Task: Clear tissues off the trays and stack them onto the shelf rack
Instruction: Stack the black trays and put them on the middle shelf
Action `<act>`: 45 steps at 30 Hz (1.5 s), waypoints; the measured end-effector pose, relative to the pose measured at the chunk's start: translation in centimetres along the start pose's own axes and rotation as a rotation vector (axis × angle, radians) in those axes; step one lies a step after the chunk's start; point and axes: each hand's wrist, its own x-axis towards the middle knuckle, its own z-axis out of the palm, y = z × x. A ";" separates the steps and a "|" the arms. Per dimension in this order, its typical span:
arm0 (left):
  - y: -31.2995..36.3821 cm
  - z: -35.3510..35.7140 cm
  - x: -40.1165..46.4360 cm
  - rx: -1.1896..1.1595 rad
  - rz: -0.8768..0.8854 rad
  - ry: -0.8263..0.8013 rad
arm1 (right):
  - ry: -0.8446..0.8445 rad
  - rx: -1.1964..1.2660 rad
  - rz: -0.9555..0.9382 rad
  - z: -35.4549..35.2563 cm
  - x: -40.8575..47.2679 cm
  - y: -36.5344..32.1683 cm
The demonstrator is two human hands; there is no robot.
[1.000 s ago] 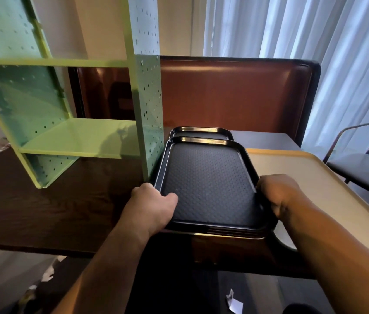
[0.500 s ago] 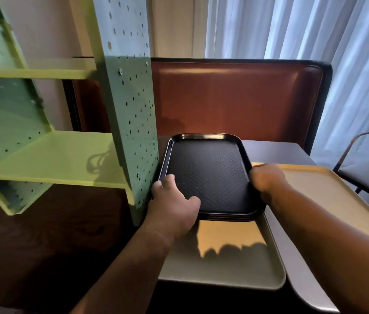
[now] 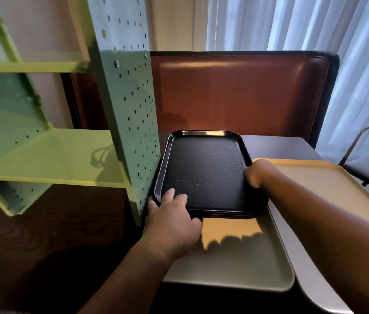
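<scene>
Two bare hands hold a stack of black textured plastic trays (image 3: 204, 171) in the head view, one at each long side. The left hand (image 3: 172, 219) reaches in from below, forearm slanting up from the bottom edge; its thumb lies over the rim at the stack's near left corner and its fingers curl under that corner, so it grips the trays. The right hand (image 3: 257, 172) comes across from the right, forearm filling the lower right of the picture; it is curled round the stack's right rim, with the knuckles turned toward the camera and the fingertips out of sight beneath the edge.

Layered rims show at the stack's near end, though how many trays it has cannot be counted. The stack sits just right of the green perforated metal shelf rack (image 3: 129, 114), its left rim close against the rack's upright side panel; whether they touch cannot be told. Its near end overlaps a grey plastic tray (image 3: 235, 264), and a beige plastic tray (image 3: 328, 184) lies right of the stack, partly covered by the right forearm and cut off by the picture's edge. Whether the stack rests on the dark table (image 3: 278, 148) or is lifted cannot be told. The rack's top and left are cropped.
</scene>
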 end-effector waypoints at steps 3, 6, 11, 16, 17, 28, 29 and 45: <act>0.0 0.2 0.0 0.034 0.029 0.028 | -0.054 -0.106 -0.021 -1.2 -0.7 -0.7; 0.2 0.0 -0.3 0.143 0.052 0.043 | -0.072 -0.159 -0.058 -1.5 -0.8 -0.9; 0.9 -0.5 -0.1 0.330 0.053 0.078 | -0.071 -0.121 -0.083 -1.1 -0.5 -0.4; 0.8 -0.6 0.6 0.339 0.059 0.107 | -0.052 0.025 -0.052 -0.9 -0.3 -0.3; 0.8 -0.6 0.6 0.321 0.066 0.122 | -0.048 0.061 -0.044 -0.9 -0.2 -0.3; -0.2 -1.4 -1.0 -0.264 0.102 0.409 | -0.286 1.147 0.049 -4.7 -2.7 -0.4; -0.4 -1.8 -1.7 -0.293 0.135 0.453 | -0.266 1.181 0.036 -5.2 -3.2 -0.3; -0.8 -10.4 -7.2 -1.192 0.138 0.123 | 0.002 1.547 -0.037 -9.9 -18.9 7.3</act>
